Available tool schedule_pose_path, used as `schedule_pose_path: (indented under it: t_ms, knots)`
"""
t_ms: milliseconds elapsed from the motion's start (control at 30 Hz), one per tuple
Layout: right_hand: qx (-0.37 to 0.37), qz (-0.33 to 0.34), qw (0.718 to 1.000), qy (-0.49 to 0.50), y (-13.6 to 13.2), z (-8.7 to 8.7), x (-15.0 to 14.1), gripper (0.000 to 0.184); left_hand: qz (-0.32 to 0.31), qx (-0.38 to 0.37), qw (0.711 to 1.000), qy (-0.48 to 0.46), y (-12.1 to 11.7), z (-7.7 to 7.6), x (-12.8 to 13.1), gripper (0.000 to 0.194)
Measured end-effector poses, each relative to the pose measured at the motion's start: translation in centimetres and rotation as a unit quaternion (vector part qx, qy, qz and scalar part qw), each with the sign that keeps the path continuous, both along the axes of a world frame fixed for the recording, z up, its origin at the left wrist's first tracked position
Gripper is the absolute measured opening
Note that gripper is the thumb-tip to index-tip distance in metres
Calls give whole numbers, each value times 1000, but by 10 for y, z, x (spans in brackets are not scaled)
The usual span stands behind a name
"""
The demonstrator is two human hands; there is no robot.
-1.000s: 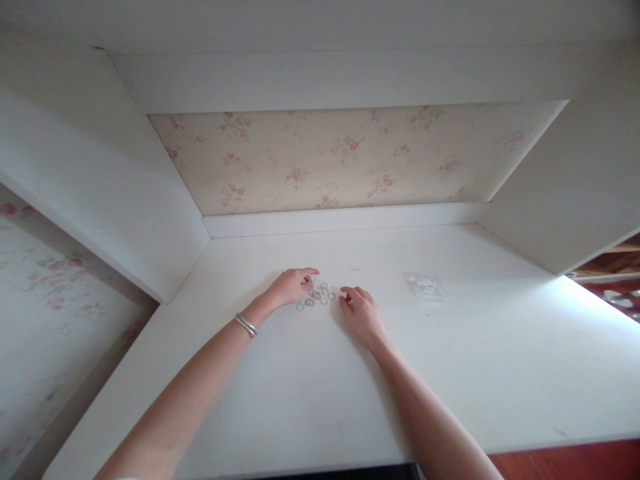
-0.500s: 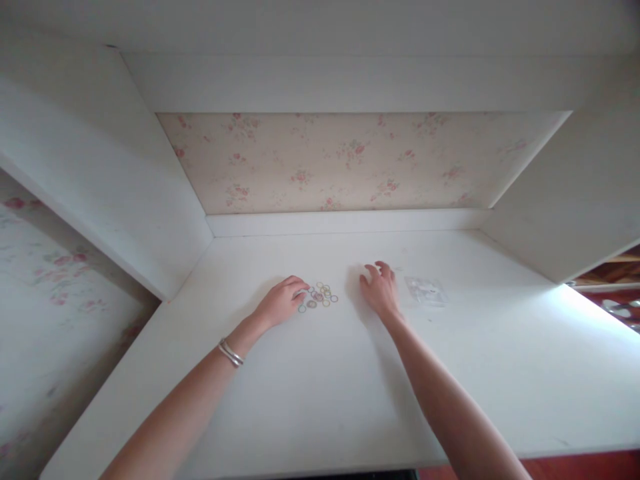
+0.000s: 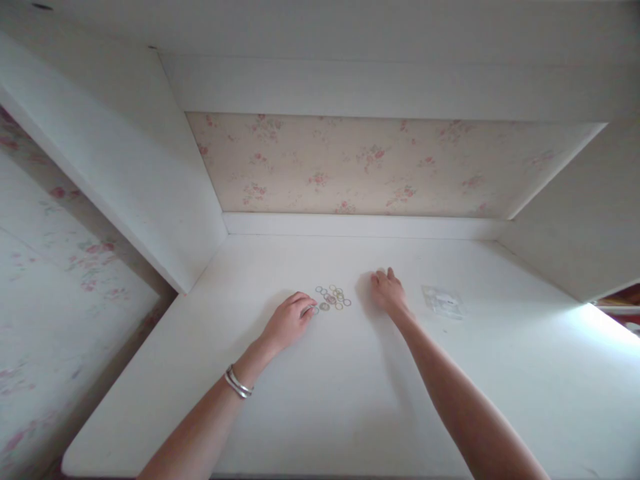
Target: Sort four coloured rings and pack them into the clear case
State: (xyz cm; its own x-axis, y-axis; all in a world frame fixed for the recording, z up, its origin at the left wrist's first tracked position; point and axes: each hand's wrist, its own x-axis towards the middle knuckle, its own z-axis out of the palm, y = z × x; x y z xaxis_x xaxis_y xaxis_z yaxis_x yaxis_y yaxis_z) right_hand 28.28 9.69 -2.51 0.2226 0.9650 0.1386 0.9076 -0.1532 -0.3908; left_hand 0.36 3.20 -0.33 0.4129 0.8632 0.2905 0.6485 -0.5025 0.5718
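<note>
A loose cluster of thin rings (image 3: pixel 339 294), in pale green, yellow and grey tones, lies flat on the white tabletop (image 3: pixel 320 400). My left hand (image 3: pixel 291 321), with a silver bracelet (image 3: pixel 238 383) on the wrist, rests at the cluster's left edge. Its thumb and forefinger, slightly apart, reach a single ring (image 3: pixel 315 311) and partly cover it. To the right of the cluster, my right hand (image 3: pixel 389 291) lies on the tabletop with fingers bent and somewhat apart. I see nothing in it, though its palm is hidden.
A clear plastic bag or case (image 3: pixel 443 303) lies right of my right hand. White side panels (image 3: pixel 150 167) and an overhead board (image 3: pixel 350 83) enclose the surface. Behind it is a floral-papered back wall (image 3: pixel 345 167).
My left hand has come down onto the ring at the cluster's left edge. My right hand's fingers have curled more. The camera has shifted, moving the whole scene rightward in view.
</note>
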Motion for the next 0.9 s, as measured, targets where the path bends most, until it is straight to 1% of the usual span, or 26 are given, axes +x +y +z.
schedule_pose_path:
  t_ms: [67,133,167,233,300,400,467,500,667,800,900]
  knots:
    - [9,52,999,12,-12,2,-21,39,-1,7,1000,16,0,-3,5,23]
    - [34,103,994,28,-23,3,-40,36,-5,25,999,31,1,-5,12,24]
    - [59,144,987,37,-28,5,-49,34,-5,36,999,38,3,-6,16,25]
    - [78,224,971,30,-37,7,-61,31,-4,58,997,59,8,-7,24,28]
    - [72,276,958,12,-42,8,-68,27,-13,72,994,87,14,-7,31,30]
    - [64,309,949,16,-44,8,-66,23,-43,75,988,127,23,-6,36,30]
    - [70,309,948,37,-42,6,-59,25,-51,73,986,142,26,-6,35,28]
    - [73,297,951,49,-41,4,-55,25,-48,74,985,145,27,-6,35,28]
    - [77,203,972,86,-35,-3,-29,28,-26,66,988,137,28,-7,29,27]
    - [108,129,980,105,-37,-3,-15,39,-23,53,989,134,30,-7,24,26]
    - [110,130,980,105,-44,4,-12,40,-28,42,989,139,31,-8,23,28]
